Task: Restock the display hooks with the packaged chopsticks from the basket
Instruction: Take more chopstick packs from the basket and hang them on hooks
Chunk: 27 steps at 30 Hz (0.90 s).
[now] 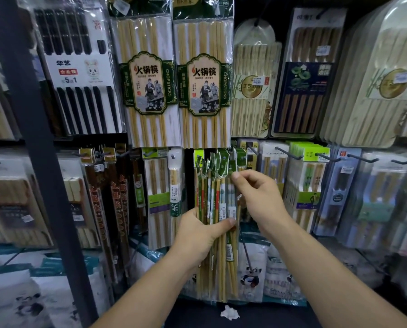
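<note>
My left hand (pixel 197 235) grips a thick bundle of narrow chopstick packs (pixel 217 200) around its middle, upright in front of the display wall. The packs hold pale bamboo sticks in clear sleeves with green header cards. My right hand (pixel 256 192) pinches the green header of a pack at the right side of the bundle's top, thumb and forefinger closed on it. A bare dark hook (pixel 253 149) sticks out just above and right of the bundle. No basket is in view.
Two tall green-labelled hot-pot chopstick packs (pixel 148 84) hang directly above. Black chopstick packs (pixel 79 74) hang upper left, bamboo sets (pixel 254 88) upper right. Several dark hooks (pixel 290 153) jut out at right. A dark vertical post (pixel 39 138) stands at left. Crumpled white paper (pixel 229 312) lies below.
</note>
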Each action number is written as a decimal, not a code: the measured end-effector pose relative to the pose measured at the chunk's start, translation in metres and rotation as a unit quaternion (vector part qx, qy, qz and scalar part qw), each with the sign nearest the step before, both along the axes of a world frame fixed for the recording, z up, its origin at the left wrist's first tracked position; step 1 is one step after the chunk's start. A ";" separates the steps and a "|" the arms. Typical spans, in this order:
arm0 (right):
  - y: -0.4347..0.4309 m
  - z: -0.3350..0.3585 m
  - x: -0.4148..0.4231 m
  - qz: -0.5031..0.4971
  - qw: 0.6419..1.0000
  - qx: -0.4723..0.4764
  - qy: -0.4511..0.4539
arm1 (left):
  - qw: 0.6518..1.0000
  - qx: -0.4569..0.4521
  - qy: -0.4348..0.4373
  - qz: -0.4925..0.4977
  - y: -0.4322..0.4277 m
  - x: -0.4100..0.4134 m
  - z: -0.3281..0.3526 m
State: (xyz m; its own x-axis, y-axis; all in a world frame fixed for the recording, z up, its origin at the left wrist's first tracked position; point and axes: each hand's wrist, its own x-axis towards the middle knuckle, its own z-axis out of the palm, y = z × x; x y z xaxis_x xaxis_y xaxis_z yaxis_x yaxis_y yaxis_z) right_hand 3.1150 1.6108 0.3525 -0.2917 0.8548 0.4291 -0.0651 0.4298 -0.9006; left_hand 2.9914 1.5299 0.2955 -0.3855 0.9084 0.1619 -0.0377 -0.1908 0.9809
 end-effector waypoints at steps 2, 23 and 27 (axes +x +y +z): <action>0.008 0.003 0.000 -0.025 0.999 -0.029 0.027 | 1.000 -0.001 -0.002 0.015 0.001 -0.001 -0.001; 0.046 -0.009 -0.008 -0.173 0.984 -0.018 0.031 | 1.000 -0.004 0.012 0.018 0.001 -0.007 -0.005; 0.023 -0.010 -0.006 -0.144 0.987 0.067 0.034 | 1.000 -0.005 0.019 0.018 0.002 -0.007 -0.004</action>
